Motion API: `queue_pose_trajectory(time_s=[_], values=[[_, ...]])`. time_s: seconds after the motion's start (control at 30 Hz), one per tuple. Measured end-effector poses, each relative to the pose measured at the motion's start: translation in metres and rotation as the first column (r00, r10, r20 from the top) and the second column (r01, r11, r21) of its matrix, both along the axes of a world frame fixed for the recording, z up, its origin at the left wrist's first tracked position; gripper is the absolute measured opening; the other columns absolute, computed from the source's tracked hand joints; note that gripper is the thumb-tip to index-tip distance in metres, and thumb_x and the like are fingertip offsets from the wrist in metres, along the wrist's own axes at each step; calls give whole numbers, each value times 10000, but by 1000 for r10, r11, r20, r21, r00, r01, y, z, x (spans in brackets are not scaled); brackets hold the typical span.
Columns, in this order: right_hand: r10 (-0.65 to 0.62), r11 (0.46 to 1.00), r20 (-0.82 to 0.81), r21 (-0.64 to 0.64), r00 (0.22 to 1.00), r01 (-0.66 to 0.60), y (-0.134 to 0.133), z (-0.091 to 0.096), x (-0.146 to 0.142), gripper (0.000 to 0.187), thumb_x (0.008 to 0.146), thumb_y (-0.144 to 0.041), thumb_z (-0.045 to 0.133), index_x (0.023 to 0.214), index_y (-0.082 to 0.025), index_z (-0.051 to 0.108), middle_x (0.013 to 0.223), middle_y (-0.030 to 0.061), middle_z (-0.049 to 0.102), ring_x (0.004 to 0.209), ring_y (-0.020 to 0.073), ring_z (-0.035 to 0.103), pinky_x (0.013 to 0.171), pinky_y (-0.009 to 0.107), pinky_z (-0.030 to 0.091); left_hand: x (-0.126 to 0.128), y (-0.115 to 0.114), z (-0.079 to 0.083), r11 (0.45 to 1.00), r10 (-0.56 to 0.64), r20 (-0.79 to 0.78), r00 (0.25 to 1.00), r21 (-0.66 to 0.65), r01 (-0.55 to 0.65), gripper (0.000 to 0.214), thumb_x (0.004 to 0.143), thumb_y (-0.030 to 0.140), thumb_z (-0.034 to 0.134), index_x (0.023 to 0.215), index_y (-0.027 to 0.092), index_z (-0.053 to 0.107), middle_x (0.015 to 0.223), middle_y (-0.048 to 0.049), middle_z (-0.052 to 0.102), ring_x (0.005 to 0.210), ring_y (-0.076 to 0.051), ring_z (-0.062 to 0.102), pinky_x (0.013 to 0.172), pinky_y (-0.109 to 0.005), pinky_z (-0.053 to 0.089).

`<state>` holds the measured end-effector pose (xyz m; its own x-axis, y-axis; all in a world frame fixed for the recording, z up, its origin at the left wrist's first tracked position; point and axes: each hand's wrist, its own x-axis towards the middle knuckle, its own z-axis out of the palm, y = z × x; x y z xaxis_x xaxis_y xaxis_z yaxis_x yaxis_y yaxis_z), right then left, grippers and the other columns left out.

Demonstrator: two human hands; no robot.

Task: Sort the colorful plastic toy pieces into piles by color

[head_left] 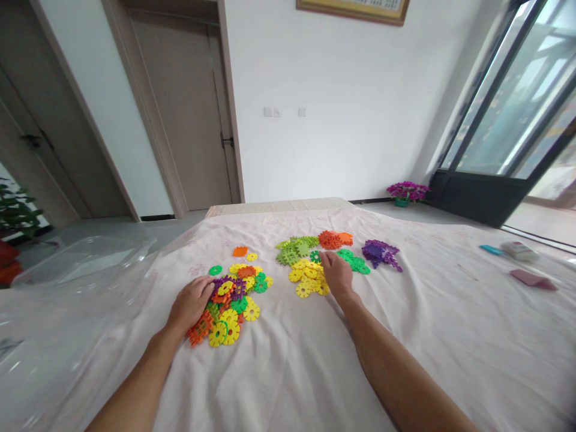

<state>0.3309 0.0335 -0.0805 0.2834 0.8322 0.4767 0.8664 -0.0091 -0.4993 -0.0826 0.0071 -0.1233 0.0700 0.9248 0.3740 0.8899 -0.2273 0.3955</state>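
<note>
So the setup here is a table [288, 372] under a pale pink cloth, with a bunch of plastic snowflake building discs spread on it. On the near left there's a mixed pile [231, 300], all colours jumbled together: yellow, orange, purple, green. The left hand [191, 303] rests on the left edge of that pile, fingers curled loosely over a few pieces; can't tell if it's actually gripping one.

Further back the discs sit in single-colour clumps, which looks like sorting by colour: light green group [294, 249], orange group [333, 240], dark green group [355, 261], purple group [381, 253] and a yellow group [308, 277] nearer in. The right hand [336, 273] lies flat-ish between yellow and dark green, fingertips touching a dark green disc [315, 256], fingers not closed round anything I can see.

A clear plastic bin [85, 261] stands off to the left, well apart from the discs.
</note>
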Motion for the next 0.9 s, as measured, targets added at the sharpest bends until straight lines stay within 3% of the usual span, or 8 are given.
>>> queue_pose_trajectory(time_s=[0.17, 0.27, 0.37, 0.5, 0.63, 0.77, 0.9], values=[[-225, 971, -158, -116, 961, 208, 8, -5, 47, 449, 936, -466, 401, 860, -185, 743, 801, 67, 704, 709, 173, 565, 601, 256, 297, -1, 1, -2, 1000, 4, 1, 1000, -1, -4, 471, 940, 431, 320, 1161, 186, 656, 1255, -68, 648, 1195, -205, 571, 1079, -359, 400], [-285, 957, -254, -136, 924, 257, 8, -8, 62, 406, 922, -413, 401, 987, -223, 754, 886, 58, 727, 786, 204, 595, 657, 271, 363, -1, 2, -2, 1000, 6, 7, 1000, 0, -6, 468, 936, 427, 331, 1166, 183, 658, 1258, -71, 649, 1196, -213, 572, 1076, -370, 406], [-288, 958, -284, -71, 915, 279, 10, -10, 63, 384, 903, -352, 434, 1155, -243, 703, 1023, 59, 728, 897, 223, 614, 754, 290, 407, -1, 1, -2, 1000, 7, 4, 1000, 3, -7, 466, 935, 418, 331, 1165, 181, 660, 1259, -69, 650, 1199, -213, 573, 1071, -366, 412], [-130, 987, -207, 64, 970, 146, 13, -13, 40, 351, 888, -297, 473, 1144, -217, 699, 1123, 63, 706, 981, 216, 616, 842, 295, 421, 0, 1, -1, 1000, 11, -6, 1000, -3, -11, 469, 938, 416, 324, 1169, 180, 657, 1256, -66, 651, 1197, -204, 574, 1066, -348, 415], [138, 982, -15, 134, 990, -134, 5, -10, 0, 279, 904, -254, 485, 1056, -225, 718, 1040, 45, 719, 985, 205, 605, 889, 305, 414, 0, 0, -1, 1000, 19, -6, 1000, 5, -19, 467, 934, 421, 330, 1150, 181, 668, 1243, -68, 655, 1188, -207, 578, 1063, -346, 415], [431, 898, 180, 7, 884, -440, -16, -3, -43, 251, 916, -218, 501, 1054, -243, 709, 1011, 43, 708, 964, 206, 588, 881, 318, 408, -1, 1, -2, 1000, 11, -8, 1000, 2, -11, 469, 939, 425, 325, 1158, 182, 662, 1255, -73, 648, 1197, -215, 569, 1074, -371, 405], [640, 767, 246, -141, 728, -626, -39, -1, -76, 338, 914, -250, 541, 1244, -249, 614, 1213, 58, 639, 1096, 216, 535, 955, 346, 387, -1, 2, -3, 1000, 12, 3, 1000, 0, -12, 450, 933, 421, 346, 1154, 195, 667, 1248, -64, 655, 1188, -213, 575, 1064, -370, 416]])
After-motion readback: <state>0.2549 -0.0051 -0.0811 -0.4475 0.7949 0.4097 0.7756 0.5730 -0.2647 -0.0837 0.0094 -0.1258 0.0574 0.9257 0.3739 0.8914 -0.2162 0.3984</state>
